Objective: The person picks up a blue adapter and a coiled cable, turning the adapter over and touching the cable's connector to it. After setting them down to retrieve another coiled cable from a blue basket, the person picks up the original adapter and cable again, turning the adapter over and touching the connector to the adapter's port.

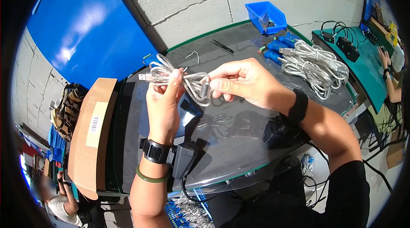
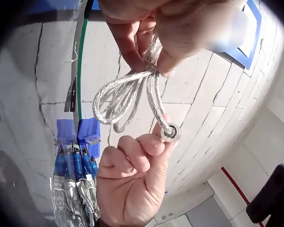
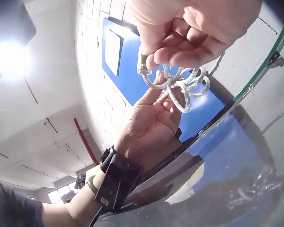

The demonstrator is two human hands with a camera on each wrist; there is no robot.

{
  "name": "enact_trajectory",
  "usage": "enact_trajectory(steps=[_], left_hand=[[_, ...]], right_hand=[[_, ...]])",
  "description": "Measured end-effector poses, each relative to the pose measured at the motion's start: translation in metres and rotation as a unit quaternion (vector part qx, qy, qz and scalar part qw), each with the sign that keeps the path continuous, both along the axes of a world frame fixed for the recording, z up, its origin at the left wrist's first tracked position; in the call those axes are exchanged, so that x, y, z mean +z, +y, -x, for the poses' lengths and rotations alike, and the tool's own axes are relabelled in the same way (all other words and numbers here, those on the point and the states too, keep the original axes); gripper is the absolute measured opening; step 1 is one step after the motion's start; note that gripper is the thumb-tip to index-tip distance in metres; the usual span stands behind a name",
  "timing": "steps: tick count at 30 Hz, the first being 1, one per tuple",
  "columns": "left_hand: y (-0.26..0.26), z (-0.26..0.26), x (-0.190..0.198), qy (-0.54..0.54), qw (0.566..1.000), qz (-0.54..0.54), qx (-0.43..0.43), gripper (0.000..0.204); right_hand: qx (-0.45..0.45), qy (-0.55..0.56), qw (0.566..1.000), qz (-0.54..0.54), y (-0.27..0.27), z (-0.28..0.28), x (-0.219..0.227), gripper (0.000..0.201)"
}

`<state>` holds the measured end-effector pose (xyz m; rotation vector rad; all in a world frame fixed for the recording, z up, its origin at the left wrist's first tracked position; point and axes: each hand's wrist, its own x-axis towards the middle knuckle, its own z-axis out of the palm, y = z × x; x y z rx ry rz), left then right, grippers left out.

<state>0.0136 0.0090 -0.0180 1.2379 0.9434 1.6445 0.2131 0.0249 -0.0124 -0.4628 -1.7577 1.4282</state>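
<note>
A coiled clear-jacketed USB cable [image 1: 188, 80] is held up over the table, its loops gathered at the middle. My left hand [image 1: 164, 106] pinches the bundle between thumb and fingers, and the USB plug [image 1: 145, 77] sticks out to the left. From the right, my right hand [image 1: 252, 85] pinches the grey ferrite bead [image 1: 204, 90] on the cable between thumb and fingers. In the right wrist view the bead [image 3: 143, 65] sits at the right fingertips, with the loops [image 3: 180, 90] beside it. A blue connector [image 1: 149, 59] shows behind the loops.
Bundled cables with blue connectors [image 1: 314, 63] lie at the table's right, below a blue bin [image 1: 267, 16]. Tweezers [image 1: 222, 46] and a white twist tie [image 1: 194, 56] lie at the back. A cardboard box [image 1: 92, 138] stands on the left. Other people sit at both sides.
</note>
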Motion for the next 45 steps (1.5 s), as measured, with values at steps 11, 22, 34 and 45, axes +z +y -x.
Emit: enact_trajectory(steps=[11, 22, 34, 45], left_hand=[[-0.001, 0.003, 0.0, 0.038, 0.998, -0.046, 0.003, 0.027], [-0.013, -0.013, 0.001, 0.065, 0.988, 0.01, -0.142, 0.026], [-0.007, -0.006, -0.002, 0.148, 0.971, -0.046, -0.183, 0.027], [-0.01, -0.005, 0.007, 0.047, 0.992, -0.055, -0.1, 0.031]], right_hand=[[-0.073, -0.122, 0.99, -0.013, 0.002, -0.001, -0.001, 0.024], [0.053, 0.031, 0.998, 0.011, -0.003, 0.008, -0.007, 0.054], [0.091, 0.084, 0.991, 0.045, 0.007, 0.012, -0.018, 0.034], [0.054, 0.041, 0.997, 0.049, 0.004, 0.008, -0.012, 0.029]])
